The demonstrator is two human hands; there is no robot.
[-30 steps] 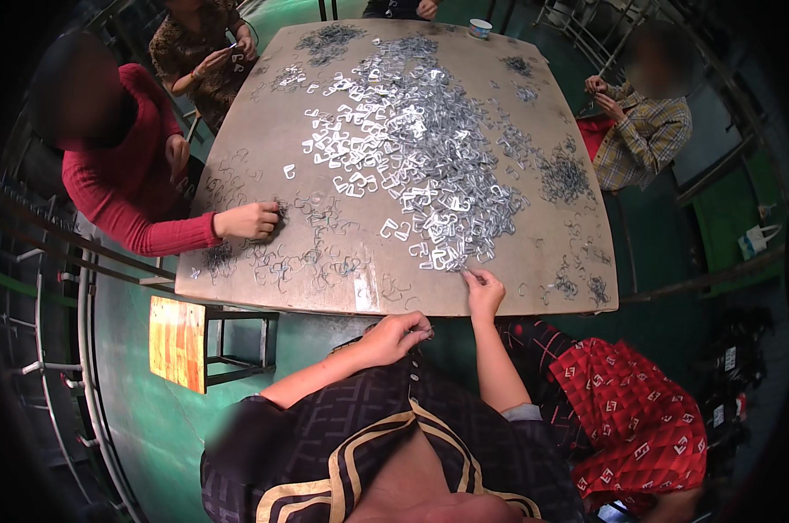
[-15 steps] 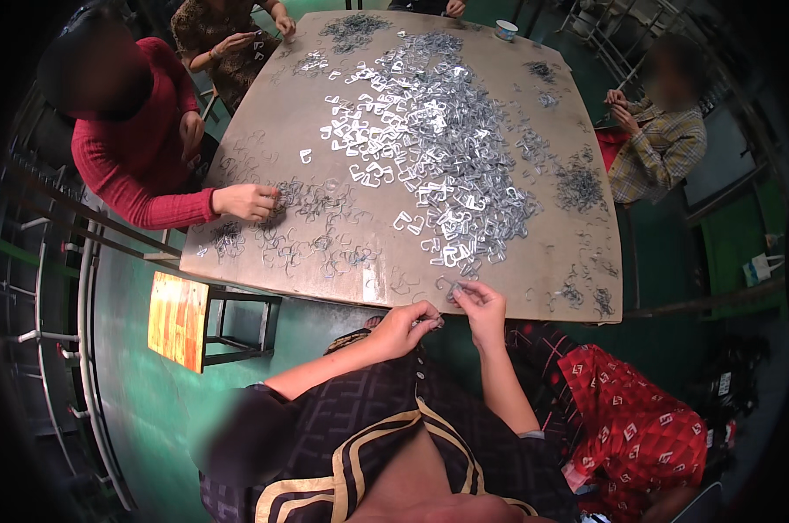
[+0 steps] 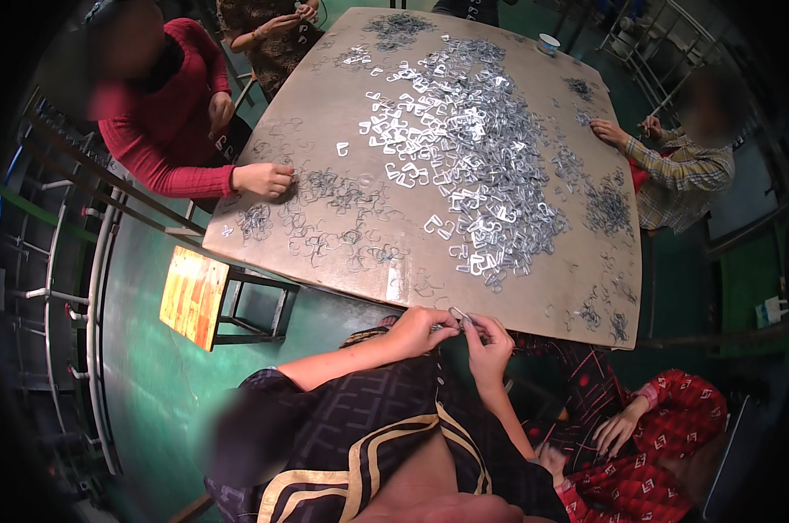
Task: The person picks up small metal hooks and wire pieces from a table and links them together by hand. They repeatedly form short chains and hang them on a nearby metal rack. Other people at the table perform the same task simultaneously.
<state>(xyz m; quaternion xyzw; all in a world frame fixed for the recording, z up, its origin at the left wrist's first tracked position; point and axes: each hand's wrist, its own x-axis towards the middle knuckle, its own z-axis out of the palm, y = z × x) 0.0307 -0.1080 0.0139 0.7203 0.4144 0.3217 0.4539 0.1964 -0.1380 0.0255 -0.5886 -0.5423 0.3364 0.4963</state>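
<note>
At the near edge of the table, my two hands meet in a pinch. My right hand [image 3: 488, 342] grips a small silver hook-shaped piece [image 3: 458, 314] between thumb and fingertips; its end sticks up toward the table. Close beside it, my left hand [image 3: 423, 331] is closed, thumb against forefinger, on something small I cannot make out. Beyond them a large heap of silver hook-shaped pieces [image 3: 499, 166] covers the middle of the table [image 3: 534, 305]. Thin, dark curved wire pieces [image 3: 333, 205] lie scattered to the left, with another pile of wire pieces [image 3: 608, 207] at the right.
Around the table several co-workers handle pieces, including a person in a red sweater [image 3: 168, 157] and one in a checked shirt [image 3: 690, 174]. A person in red patterned clothing [image 3: 673, 453] sits close on my right. A wooden stool [image 3: 192, 296] stands left; a cup [image 3: 548, 44] is at the far edge.
My right hand has come down from the table edge to my left hand, bringing the hook-shaped piece. The checked-shirt person now reaches onto the table. The view has shifted.
</note>
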